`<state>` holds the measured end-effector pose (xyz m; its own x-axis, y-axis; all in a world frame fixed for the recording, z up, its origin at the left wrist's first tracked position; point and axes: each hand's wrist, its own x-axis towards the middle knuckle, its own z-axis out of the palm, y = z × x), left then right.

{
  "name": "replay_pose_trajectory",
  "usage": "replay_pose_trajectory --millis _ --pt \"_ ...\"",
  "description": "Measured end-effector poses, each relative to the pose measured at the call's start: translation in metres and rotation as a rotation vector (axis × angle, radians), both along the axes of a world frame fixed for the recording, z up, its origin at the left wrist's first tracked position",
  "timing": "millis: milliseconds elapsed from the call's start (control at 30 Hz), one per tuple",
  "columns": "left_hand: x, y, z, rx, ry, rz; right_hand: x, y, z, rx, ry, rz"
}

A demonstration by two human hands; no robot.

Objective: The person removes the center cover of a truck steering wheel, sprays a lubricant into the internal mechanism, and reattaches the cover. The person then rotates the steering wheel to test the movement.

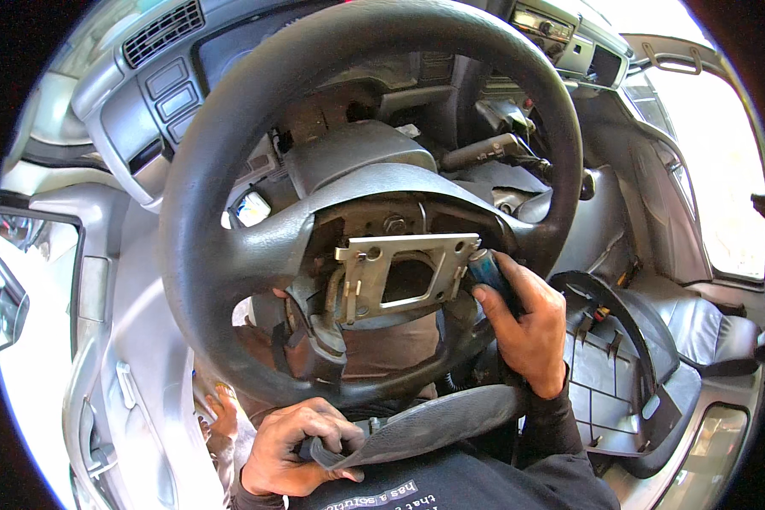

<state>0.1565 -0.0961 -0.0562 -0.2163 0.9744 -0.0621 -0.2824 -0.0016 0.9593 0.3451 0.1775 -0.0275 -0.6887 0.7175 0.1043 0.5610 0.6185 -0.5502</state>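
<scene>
In front of me stands a black steering wheel with its hub uncovered. A silver metal bracket plate with a square opening is fixed across the hub. At the plate's right edge, my right hand is closed round a blue cylindrical tool with a pale, round end; the rest of it lies inside the fist. My left hand grips the left end of a dark curved steering wheel cover, held low against my body below the wheel.
A large black plastic trim panel lies on the seats at right. Behind the wheel are the column shroud and a stalk. The car door is at left. Another person's bare foot shows at lower left.
</scene>
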Motion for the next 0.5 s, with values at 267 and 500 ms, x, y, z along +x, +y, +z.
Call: replay_pose_trajectory --millis 267,500 --pt "0.0004 0.0006 0.0014 -0.02 -0.034 0.009 -0.0006 0.0004 -0.002 -0.01 0.016 -0.002" --pt "0.0017 0.0011 0.0026 -0.027 -0.009 0.019 0.0032 0.0028 -0.0009 -0.054 -0.038 -0.019"
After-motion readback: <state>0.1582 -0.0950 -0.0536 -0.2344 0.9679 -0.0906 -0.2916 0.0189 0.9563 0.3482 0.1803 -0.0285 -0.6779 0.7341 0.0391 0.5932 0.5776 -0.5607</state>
